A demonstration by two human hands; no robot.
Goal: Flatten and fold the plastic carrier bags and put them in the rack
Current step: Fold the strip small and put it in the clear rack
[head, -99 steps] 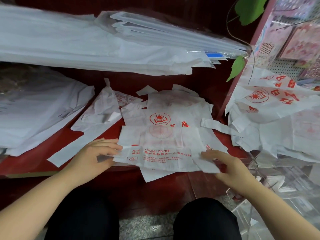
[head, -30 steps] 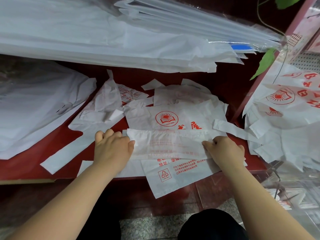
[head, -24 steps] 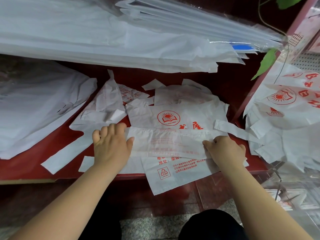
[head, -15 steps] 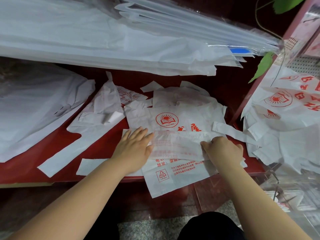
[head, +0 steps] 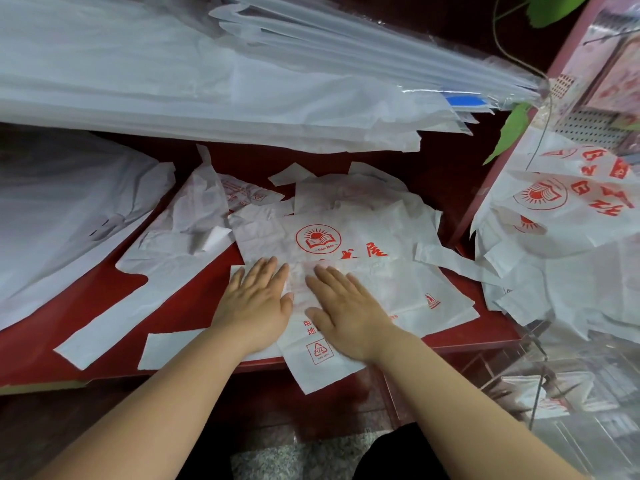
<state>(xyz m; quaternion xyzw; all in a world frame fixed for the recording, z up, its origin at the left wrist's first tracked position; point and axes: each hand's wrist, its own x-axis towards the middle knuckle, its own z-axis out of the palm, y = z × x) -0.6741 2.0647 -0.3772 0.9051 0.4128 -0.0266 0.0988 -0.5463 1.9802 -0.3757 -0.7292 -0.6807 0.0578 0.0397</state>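
Note:
A white carrier bag point(head: 398, 289) with red print lies folded across the front of a red shelf point(head: 69, 327). My left hand point(head: 256, 299) lies flat on the bag's left end, fingers straight. Right beside it, my right hand point(head: 346, 310) presses flat on the bag's middle, fingers spread. Under this bag lies another printed bag point(head: 318, 239) showing a round sun-and-book logo, and one bag's lower edge point(head: 322, 368) hangs over the shelf's front. Crumpled white bags point(head: 187, 223) lie to the left.
A thick stack of large white and clear bags point(head: 207, 81) overhangs the shelf from above. More printed bags point(head: 561, 216) pile up at the right, above a clear acrylic rack point(head: 554, 393). A red upright post point(head: 485, 188) and green leaves point(head: 509, 133) stand at the right.
Both hands held the bag's two ends with curled fingers. The left hand then opened and slid right, and the right hand moved left to the bag's middle and flattened out.

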